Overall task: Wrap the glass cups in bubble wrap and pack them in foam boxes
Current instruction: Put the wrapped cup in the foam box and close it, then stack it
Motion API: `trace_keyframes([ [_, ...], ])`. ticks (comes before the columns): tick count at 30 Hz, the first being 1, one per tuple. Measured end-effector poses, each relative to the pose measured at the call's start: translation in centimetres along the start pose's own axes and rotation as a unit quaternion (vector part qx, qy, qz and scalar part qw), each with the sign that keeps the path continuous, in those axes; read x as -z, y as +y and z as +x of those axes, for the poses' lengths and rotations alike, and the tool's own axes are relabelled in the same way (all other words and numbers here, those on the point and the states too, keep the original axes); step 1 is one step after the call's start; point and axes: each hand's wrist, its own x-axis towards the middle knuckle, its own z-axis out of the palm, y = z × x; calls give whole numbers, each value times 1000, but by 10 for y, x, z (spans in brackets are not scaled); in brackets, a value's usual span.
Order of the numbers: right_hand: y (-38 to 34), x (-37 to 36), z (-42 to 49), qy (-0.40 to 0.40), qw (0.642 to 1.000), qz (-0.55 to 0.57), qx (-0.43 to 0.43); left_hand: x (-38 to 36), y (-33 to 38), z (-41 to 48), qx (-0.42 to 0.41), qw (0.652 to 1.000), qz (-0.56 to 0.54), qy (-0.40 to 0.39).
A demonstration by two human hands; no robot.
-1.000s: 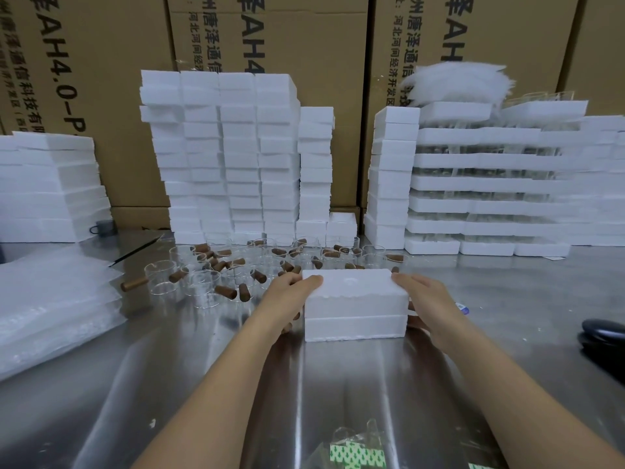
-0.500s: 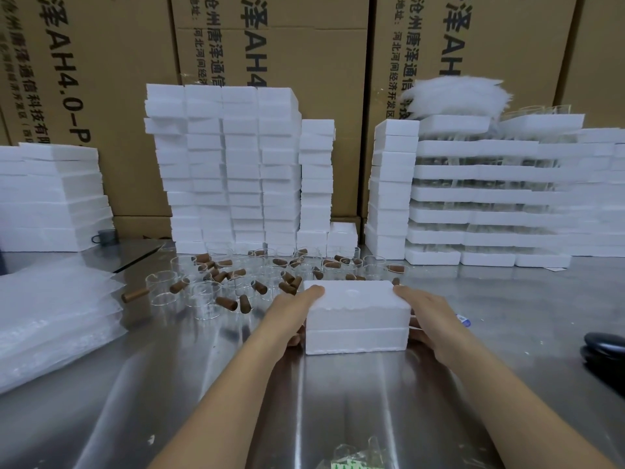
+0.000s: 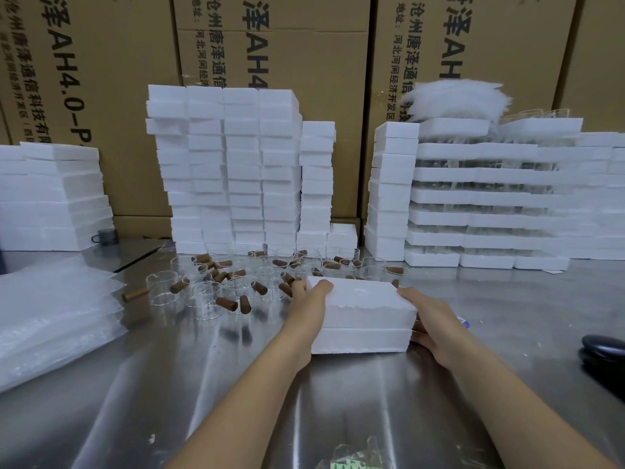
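Observation:
A closed white foam box, lid on base, sits on the steel table in front of me. My left hand grips its left end, thumb on the top edge. My right hand grips its right end the same way. Behind the box lie several clear glass cups with brown wooden handles, scattered across the table. A pile of bubble wrap sheets lies at the left.
Tall stacks of foam boxes stand at the back centre, left and right, against cardboard cartons. A dark object sits at the right edge. A clear bag with green print lies at the near edge.
Both hands keep their hold on the foam box; the box and hands sit slightly lower in the view as my head tilted up. The box has turned a little.

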Motion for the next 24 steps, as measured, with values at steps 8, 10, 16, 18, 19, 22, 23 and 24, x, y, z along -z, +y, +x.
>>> trace_keyframes([
  [8, -4, -2, -7, -10, 1000, 0, 3, 9, 2, 4, 33, 999, -39, -19],
  [10, -10, -7, -13, -39, 999, 6, 17, 12, 4, 6, 36, 998, -53, -24],
  [16, -29, -10, -31, -199, 976, 21, 90, 25, 17, 7, 92, 976, -164, -106],
  [18, -38, -8, -32, -227, 967, -14, 112, 31, 19, 8, 102, 968, -187, -132],
  [19, -44, -6, -31, -240, 963, -35, 122, 35, 20, 9, 103, 966, -190, -140],
  [22, -59, 6, -25, -264, 953, -68, 133, 42, 23, 12, 111, 962, -188, -163],
  [23, -63, 10, -24, -273, 950, -71, 134, 43, 24, 14, 114, 960, -189, -170],
  [24, -65, 13, -23, -283, 947, -73, 134, 44, 26, 16, 114, 959, -189, -176],
])
